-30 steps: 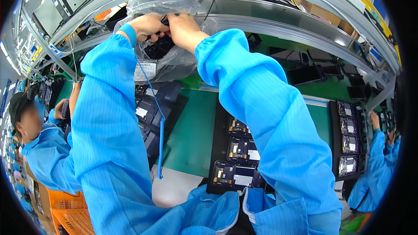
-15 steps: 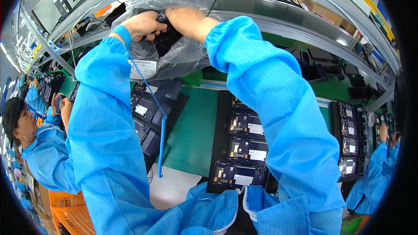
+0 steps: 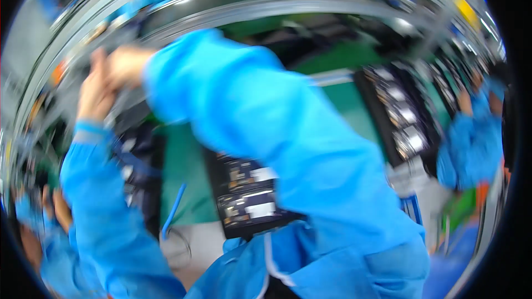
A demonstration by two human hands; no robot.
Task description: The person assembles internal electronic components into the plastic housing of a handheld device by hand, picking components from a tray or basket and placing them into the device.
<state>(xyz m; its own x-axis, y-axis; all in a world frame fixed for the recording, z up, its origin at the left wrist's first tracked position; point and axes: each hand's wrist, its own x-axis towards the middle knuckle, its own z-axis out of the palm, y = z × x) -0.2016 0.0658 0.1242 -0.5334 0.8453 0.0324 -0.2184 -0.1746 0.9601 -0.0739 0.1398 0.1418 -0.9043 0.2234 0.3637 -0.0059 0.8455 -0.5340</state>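
Motion blurs this moment. At the upper left, my left hand [image 3: 95, 93] and my right hand [image 3: 127, 65] are close together over a grey, see-through plastic bag [image 3: 128, 99]. Blur smears the fingers of both hands, so what they hold, if anything, does not show. Below my right sleeve lie dark device housings [image 3: 249, 206] with small boards and white labels, on a black mat. More dark housings [image 3: 133, 160] lie beneath the bag, beside my left sleeve.
A metal rail [image 3: 266, 11] crosses above the green work surface [image 3: 185, 160]. A blue cord [image 3: 174, 210] hangs near the bench edge. Another row of housings [image 3: 402, 113] lies to the right. Co-workers in blue sleeves [image 3: 468, 149] are at both sides.
The view has swung right, so my hands and the bag appear farther left. Both hands stay near the bag. My fingers have drawn nearer each other; the dark contents seen before are no longer distinct.
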